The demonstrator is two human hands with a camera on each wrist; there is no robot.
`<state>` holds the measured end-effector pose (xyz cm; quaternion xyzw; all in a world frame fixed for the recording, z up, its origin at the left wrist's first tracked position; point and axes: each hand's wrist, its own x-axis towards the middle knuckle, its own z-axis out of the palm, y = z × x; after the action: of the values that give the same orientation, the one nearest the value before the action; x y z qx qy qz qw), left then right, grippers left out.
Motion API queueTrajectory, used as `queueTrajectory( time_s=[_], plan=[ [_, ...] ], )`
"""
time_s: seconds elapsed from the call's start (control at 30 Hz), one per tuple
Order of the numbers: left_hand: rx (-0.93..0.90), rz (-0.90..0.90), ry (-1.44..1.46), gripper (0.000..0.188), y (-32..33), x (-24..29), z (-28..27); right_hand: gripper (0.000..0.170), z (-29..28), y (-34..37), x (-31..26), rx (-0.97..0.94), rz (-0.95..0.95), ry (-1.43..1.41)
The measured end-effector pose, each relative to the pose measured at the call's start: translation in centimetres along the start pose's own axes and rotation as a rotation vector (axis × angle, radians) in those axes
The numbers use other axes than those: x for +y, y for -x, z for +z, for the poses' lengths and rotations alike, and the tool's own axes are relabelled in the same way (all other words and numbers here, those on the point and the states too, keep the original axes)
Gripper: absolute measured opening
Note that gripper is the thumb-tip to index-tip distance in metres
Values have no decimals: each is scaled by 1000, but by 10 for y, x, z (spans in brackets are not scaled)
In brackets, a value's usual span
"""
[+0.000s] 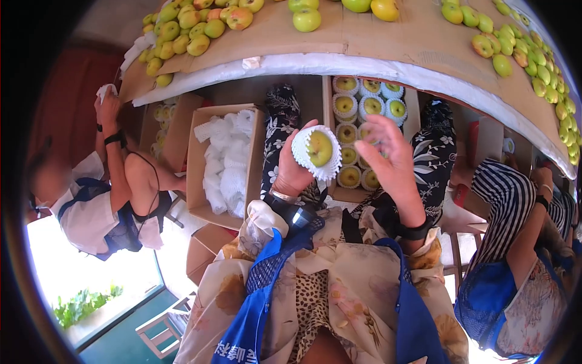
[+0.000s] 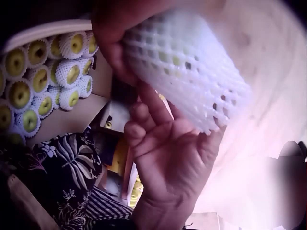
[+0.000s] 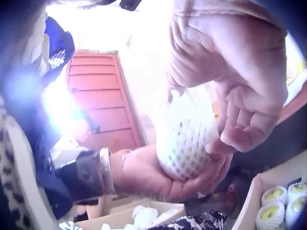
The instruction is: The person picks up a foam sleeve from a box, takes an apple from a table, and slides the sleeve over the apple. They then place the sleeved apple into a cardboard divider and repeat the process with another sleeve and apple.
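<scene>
In the head view my left hand (image 1: 292,167) holds a yellow-green apple (image 1: 319,149) sleeved in a white foam net (image 1: 299,147). The apple's end shows at the net's mouth, facing my right hand. Seen from the right wrist, the left fingers curl under the net (image 3: 184,143) and cradle it from below. My right hand (image 1: 391,155) is raised just right of the apple, its fingers loosely bent and holding nothing. From the left wrist, the right palm (image 2: 168,158) faces the net (image 2: 192,67), with the thumb side close by the net's edge.
A carton (image 1: 330,121) of netted apples (image 1: 371,107) stands ahead between my knees. Left of it, another carton (image 1: 193,176) holds loose white foam nets (image 1: 227,164). Bare apples (image 1: 182,30) lie on the cardboard-covered table (image 1: 291,36). People sit at both sides.
</scene>
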<state>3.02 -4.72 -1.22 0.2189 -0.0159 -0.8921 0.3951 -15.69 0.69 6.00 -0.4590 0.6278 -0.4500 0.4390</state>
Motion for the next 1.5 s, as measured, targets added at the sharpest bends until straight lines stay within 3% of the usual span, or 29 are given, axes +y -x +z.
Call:
queueTrajectory(
  time_s=[0.07,0.13,0.2,0.33,0.4,0.57,0.73,0.87,1.0,1.07,1.13,1.17,1.27,1.4,1.5],
  plan=[
    [-9,23,-57,40,0,-1,-2,37,-6,0,5,167,-434,188],
    [-5,15,-57,40,-1,-4,-2,30,8,8,1,111,-441,166],
    [-1,11,-56,39,-2,-7,-3,33,27,9,5,70,-618,439],
    [23,50,-161,39,-2,-11,-2,43,38,7,7,-34,-392,761],
    [107,159,-318,37,1,-14,2,44,39,6,9,-16,-389,752],
    [132,153,-387,36,3,-14,17,42,40,1,21,-8,-435,819],
    [108,162,-357,40,3,-13,15,32,42,3,15,75,-493,557],
    [70,159,-394,45,2,-12,14,32,43,1,19,42,-483,643],
    [82,147,-292,48,-1,-11,-1,39,45,2,15,-40,-421,750],
    [88,9,-168,50,-4,-8,-17,41,42,2,11,-96,-409,822],
    [88,16,-130,50,-2,-7,-13,42,32,0,2,-153,-396,269],
    [50,36,-76,48,0,-3,-11,42,25,-1,-2,-56,-428,192],
    [56,42,35,46,7,4,0,44,-2,-4,-5,-89,-560,236],
    [27,70,-13,46,8,4,3,36,19,9,-8,-178,-655,392],
    [-26,-6,43,44,9,2,3,25,26,6,0,-206,-629,465]
  ],
)
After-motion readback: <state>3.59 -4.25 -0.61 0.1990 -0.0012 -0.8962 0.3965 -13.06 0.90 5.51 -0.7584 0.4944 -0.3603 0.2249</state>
